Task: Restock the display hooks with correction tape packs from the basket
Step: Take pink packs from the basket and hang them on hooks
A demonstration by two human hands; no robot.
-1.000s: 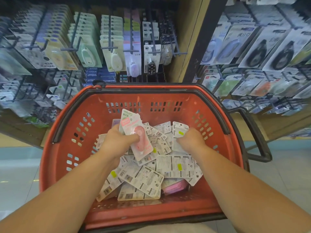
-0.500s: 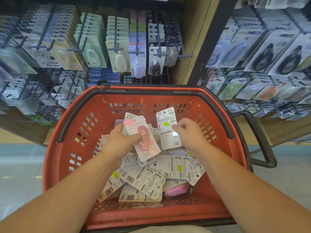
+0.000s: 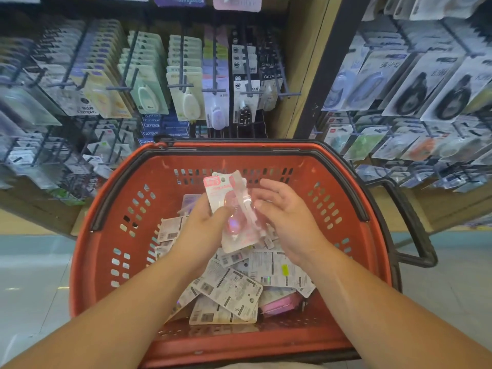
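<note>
Head view. The left hand is clamped on a pink-and-white carded correction tape pack with a clear blister. Its thumb lies across the front of the card and its fingers are hidden behind it. The pack stands nearly upright, with its printed header above the knuckles. Just to the thumb side of this hand, a second, clear-fronted pack appears edge-on and blurred, lying against the face of the pink-and-white pack. The right hand is level with the left and close beside it, fingers uncurled and spread, thumb tip at the edge of the blurred pack; whether it bears any of that pack's weight cannot be told. Both hands are held above a red perforated plastic shopping basket with a black rim and black handles. Directly beneath the wrists lies a loose heap of white-backed correction tape packs, most with the barcode side up. A pink boxed item sits below the right forearm, close to the basket's near wall. Beyond the fingertips, past the basket's far rim, dark metal display hooks carry rows of carded packs in green, cream, lilac and black. Larger carded packs hang on further hooks beyond and outward of the right hand.
</note>
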